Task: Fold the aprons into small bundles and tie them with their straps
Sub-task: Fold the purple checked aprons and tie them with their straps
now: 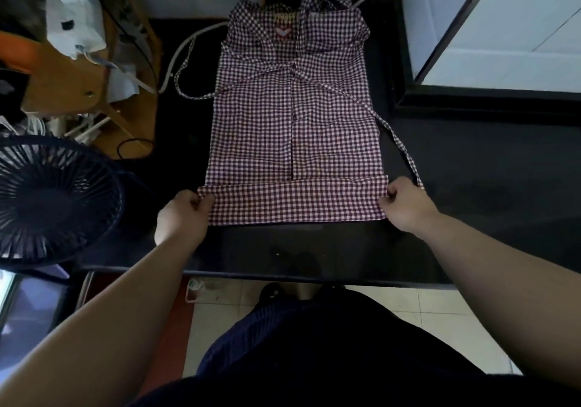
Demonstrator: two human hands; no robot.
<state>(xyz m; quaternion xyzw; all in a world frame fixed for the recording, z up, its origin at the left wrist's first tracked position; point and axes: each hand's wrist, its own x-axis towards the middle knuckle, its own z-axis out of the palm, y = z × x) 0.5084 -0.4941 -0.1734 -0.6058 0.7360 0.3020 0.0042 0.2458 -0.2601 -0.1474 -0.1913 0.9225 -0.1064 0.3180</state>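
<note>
Gingham apron point(295, 130), hem band in both hands' grip.

One person, seen from the chest down.

Arms: left forearm point(125, 296) and right forearm point(503, 265) both bare, uncovered from the wrist back to where the view cuts them off. No sleeve edge comes into sight. Left hand point(185, 208) and right hand point(405, 205) are bare too.

Clothing: a dark navy garment point(314, 359) covers the torso, loose and rounded in outline. It looks almost black in the shade. On the person's left side, where light catches it, a patch of fine lengthwise stripes point(239, 331) shows; whether they are woven ribs or print, I cannot tell.

Below the garment's far edge is a dark rounded shape point(270, 293), possibly footwear, too dim to tell.
</note>
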